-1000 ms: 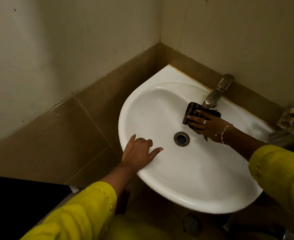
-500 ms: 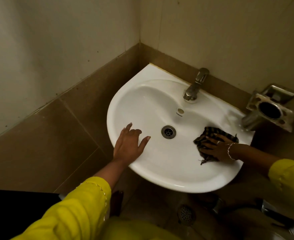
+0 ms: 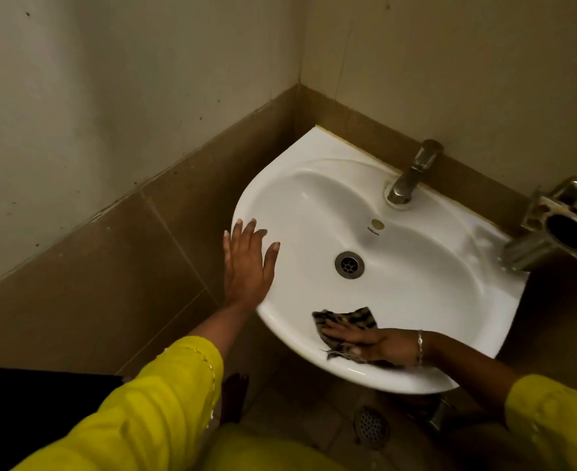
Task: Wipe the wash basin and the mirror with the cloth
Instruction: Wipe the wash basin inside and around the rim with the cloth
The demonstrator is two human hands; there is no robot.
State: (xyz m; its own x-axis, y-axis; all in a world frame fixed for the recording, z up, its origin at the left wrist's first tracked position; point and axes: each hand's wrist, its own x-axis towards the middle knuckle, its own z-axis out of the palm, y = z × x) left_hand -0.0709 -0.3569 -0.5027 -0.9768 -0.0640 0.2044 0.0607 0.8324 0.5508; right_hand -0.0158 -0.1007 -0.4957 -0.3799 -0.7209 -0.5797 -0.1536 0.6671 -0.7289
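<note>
A white corner wash basin hangs on the tiled wall, with a metal drain in its bowl. A dark checked cloth lies flat on the basin's near rim. My right hand presses on the cloth with its fingers stretched out flat. My left hand rests on the basin's left rim, fingers spread and holding nothing. No mirror is in view.
A metal tap stands at the back of the basin. A metal soap and brush holder juts from the wall at the right. A floor drain lies below the basin. Brown tiles cover the lower walls.
My right hand has swept the cloth from below the tap, across the right side of the bowl, to the near rim. My left hand has slid further left and flattened.
</note>
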